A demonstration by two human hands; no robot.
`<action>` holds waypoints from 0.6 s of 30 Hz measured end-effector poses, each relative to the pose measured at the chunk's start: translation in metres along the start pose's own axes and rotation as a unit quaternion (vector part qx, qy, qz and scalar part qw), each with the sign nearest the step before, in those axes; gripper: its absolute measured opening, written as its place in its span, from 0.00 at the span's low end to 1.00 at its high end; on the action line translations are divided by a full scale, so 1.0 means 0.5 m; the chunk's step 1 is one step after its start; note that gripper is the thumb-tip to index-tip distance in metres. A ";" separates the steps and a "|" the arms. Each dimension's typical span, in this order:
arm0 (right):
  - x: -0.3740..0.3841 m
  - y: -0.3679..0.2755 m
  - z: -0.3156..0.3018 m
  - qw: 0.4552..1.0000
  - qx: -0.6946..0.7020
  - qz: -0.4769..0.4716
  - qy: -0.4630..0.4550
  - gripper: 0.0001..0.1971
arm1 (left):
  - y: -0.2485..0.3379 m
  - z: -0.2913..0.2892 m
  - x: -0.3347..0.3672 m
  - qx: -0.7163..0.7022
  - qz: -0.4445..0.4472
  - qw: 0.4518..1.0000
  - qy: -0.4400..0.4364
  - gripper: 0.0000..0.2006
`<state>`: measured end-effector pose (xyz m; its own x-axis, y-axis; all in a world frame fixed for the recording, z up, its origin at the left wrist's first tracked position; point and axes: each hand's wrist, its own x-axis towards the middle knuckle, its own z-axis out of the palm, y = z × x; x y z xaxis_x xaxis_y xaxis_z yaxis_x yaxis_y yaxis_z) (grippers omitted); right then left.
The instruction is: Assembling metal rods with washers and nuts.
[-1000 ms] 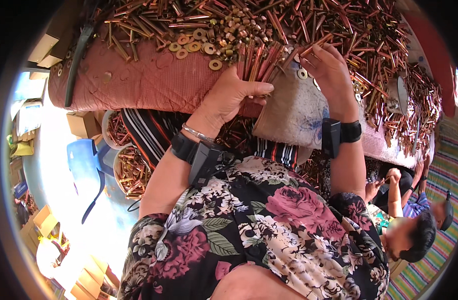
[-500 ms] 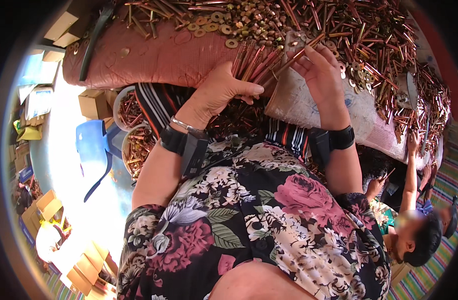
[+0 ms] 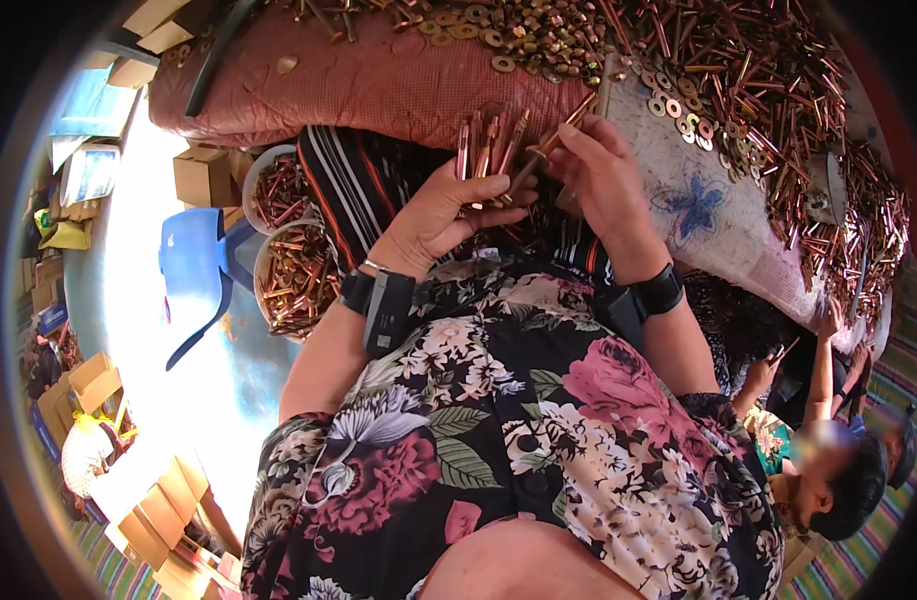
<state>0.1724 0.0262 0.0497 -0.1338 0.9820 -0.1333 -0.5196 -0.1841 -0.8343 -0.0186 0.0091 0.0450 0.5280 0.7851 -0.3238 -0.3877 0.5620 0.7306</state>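
Seemingly partway along, the left hand grips a fanned bundle of coppery bolts while the right hand pinches a single bolt close by, a large loose heap remaining ungathered beyond.

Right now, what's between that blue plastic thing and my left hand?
Head view: two tubs of coppery metal pieces, then striped cloth nearer your left hand.

A small workshop is indicated by metal bolts and washers heaped on a padded surface, filled tubs, cardboard boxes and a co-worker nearby.
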 end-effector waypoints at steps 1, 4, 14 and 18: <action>-0.001 -0.001 0.007 1.000 -0.016 0.000 -0.004 0.04 | -0.005 -0.003 0.001 -0.019 0.011 1.000 0.002 0.21; -0.004 0.012 0.011 0.998 -0.052 0.022 -0.025 0.05 | -0.012 -0.004 0.005 -0.049 0.025 0.998 0.008 0.20; -0.009 0.035 -0.001 0.991 -0.112 0.012 -0.070 0.08 | -0.026 0.022 0.023 -0.067 0.033 0.995 0.061 0.17; 0.000 -0.012 -0.010 0.961 -0.271 -0.049 0.010 0.11 | -0.030 0.004 0.028 -0.027 0.034 0.997 0.056 0.17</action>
<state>0.1796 0.0273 0.0519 -0.0865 0.9952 -0.0453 -0.0117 -0.0465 -0.9988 -0.0041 0.0110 0.0308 0.4122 0.8442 -0.3426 -0.4610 0.5176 0.7208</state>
